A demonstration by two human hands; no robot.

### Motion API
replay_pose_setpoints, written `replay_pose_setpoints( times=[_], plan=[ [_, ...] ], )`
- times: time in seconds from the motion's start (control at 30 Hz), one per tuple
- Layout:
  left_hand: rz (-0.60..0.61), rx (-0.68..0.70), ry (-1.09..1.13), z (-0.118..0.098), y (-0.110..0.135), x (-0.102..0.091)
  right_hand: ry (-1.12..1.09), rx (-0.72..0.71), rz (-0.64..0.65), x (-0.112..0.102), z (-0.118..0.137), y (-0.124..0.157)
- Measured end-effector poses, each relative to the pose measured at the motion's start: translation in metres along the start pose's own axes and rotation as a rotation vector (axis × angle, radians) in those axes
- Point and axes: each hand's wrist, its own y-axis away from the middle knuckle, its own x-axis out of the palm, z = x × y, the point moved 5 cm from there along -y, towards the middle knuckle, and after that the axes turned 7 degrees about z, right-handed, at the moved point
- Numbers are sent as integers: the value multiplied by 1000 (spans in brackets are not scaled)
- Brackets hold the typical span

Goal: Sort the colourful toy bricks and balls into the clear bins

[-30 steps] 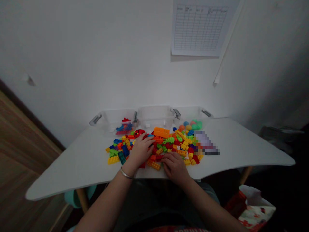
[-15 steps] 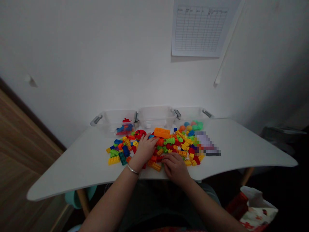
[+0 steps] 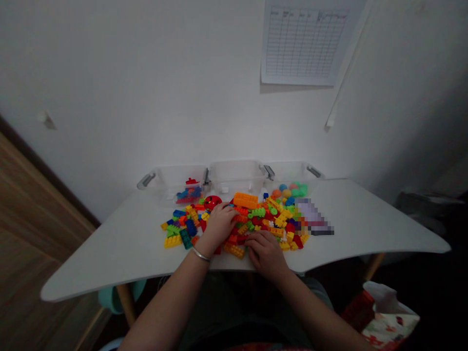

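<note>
My left hand [image 3: 219, 225], with a metal bangle [image 3: 201, 255] on its wrist, lies on a heap of colourful plastic building bricks [image 3: 272, 220], its fingers curved over the pieces beside a round red toy [image 3: 212, 202]. My right hand [image 3: 265, 253] rests at the heap's near edge, fingers curled down next to yellow-orange bricks [image 3: 234, 250]. A long orange brick [image 3: 245, 200] lies at the heap's far side. Both hands hide the pieces beneath them, so I cannot tell whether either holds one.
Several clear plastic boxes with grey clips stand along the white table's [image 3: 117, 246] far edge, one holding blue and red bricks [image 3: 186, 195], another coloured balls [image 3: 283, 190]. A pixelated flat object [image 3: 312, 217] lies right of the heap. A patterned bag [image 3: 389, 317] sits at lower right.
My left hand has shifted slightly right and forward over the bricks since the earliest frame. My right hand has stayed almost still, and the view has moved only a little.
</note>
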Motion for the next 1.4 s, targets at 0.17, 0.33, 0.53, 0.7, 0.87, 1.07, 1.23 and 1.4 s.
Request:
replay_pose_setpoints(
  times=[0.17, 0.33, 0.53, 0.7, 0.87, 1.07, 1.23, 1.4],
  plan=[
    [27, -24, 73, 1, 4, 0, 4, -3, 2, 1, -1, 1],
    [12, -66, 163, 2, 10, 2, -9, -7, 10, 0, 1, 0],
    [4, -72, 338, -4, 14, 1, -19, 2, 3, -1, 1, -1],
    [-196, -256, 614, 14, 18, -8, -15, 4, 4, 0, 1, 0],
    [-495, -507, 1032, 53, 31, -20, -22, 3, -1, 0, 1, 0],
    [-816, -556, 1325, 89, 38, -47, -29, 0, 2, -1, 2, -1],
    [-854, -600, 1457, 115, 31, -68, -32, 7, -2, -2, 2, -1],
    [-801, -720, 1403, 136, 29, -79, -34, 6, 0, -3, 3, -1]
  ],
)
